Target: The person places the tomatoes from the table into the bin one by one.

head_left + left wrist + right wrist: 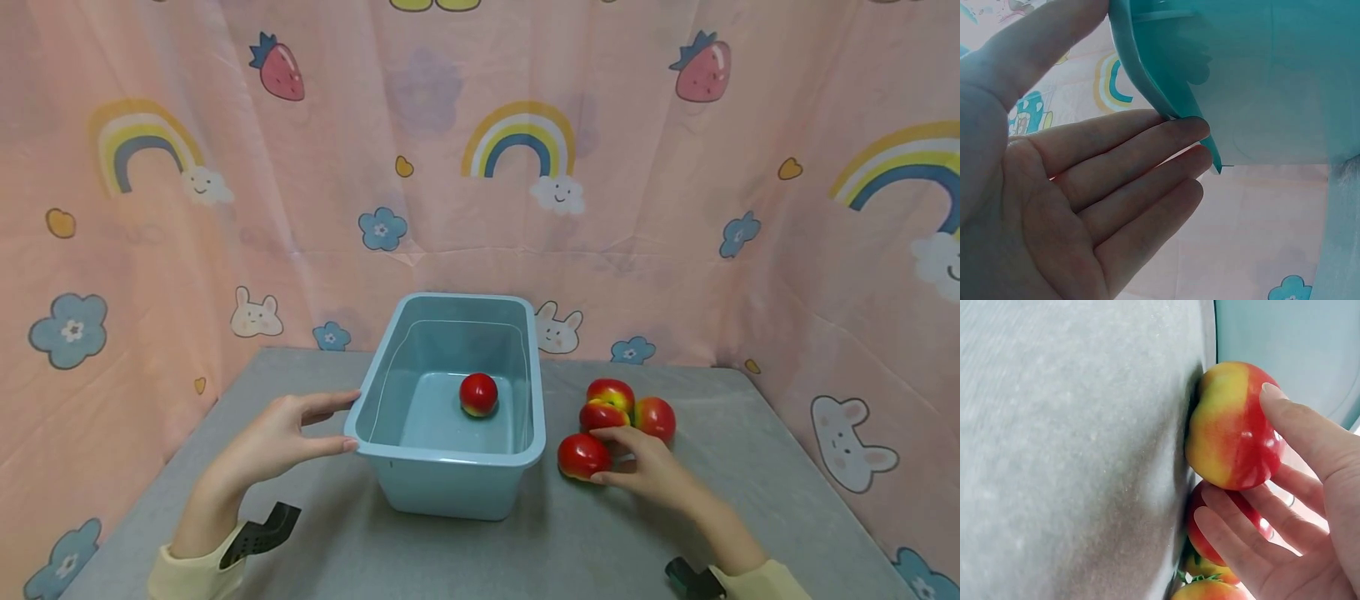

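The counter (465, 558), grey, is carrying everything. The blue tub (448, 479) is sitting mid-counter, long axis running away from the person, open side up, w/ one apple (478, 393) lying inside near the far end. The left hand (281, 433) is resting open, fingers straight, thumb & fingertips touching the tub's near-left rim. The right hand (645, 467) is curling its fingers round the nearest apple (581, 455), just right of the tub. Three more apples (626, 408) are clustering touching, just behind it.
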`<action>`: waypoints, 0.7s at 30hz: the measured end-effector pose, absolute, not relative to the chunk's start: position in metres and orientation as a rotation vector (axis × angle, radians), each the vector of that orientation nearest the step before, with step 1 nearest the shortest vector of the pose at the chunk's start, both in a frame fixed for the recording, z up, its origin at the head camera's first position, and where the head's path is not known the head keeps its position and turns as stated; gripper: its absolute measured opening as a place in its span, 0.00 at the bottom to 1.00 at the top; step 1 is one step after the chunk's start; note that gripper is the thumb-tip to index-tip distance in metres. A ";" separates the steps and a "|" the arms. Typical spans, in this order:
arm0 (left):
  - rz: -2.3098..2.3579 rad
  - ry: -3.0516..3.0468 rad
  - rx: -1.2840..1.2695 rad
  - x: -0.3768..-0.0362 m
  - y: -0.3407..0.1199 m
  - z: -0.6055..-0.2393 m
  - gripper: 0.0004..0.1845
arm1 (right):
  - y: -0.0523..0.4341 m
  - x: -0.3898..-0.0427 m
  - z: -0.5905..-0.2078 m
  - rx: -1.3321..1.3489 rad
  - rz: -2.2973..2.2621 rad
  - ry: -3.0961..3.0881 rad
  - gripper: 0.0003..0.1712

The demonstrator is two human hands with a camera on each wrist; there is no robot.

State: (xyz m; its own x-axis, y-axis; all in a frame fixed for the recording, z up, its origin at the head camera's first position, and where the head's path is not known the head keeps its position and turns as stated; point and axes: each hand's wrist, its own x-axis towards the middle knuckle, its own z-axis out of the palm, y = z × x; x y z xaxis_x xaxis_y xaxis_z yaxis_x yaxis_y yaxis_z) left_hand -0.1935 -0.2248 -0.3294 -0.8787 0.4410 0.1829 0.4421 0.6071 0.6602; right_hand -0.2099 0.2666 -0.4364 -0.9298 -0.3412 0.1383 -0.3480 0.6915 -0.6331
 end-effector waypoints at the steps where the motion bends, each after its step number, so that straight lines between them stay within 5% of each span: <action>1: -1.157 -2.815 -0.774 -0.193 -0.225 -0.329 0.35 | 0.266 -0.210 -0.437 0.585 1.072 -2.877 0.37; 21: -1.168 -2.813 -0.768 -0.194 -0.225 -0.330 0.35 | 0.263 -0.212 -0.442 0.567 1.010 -2.867 0.36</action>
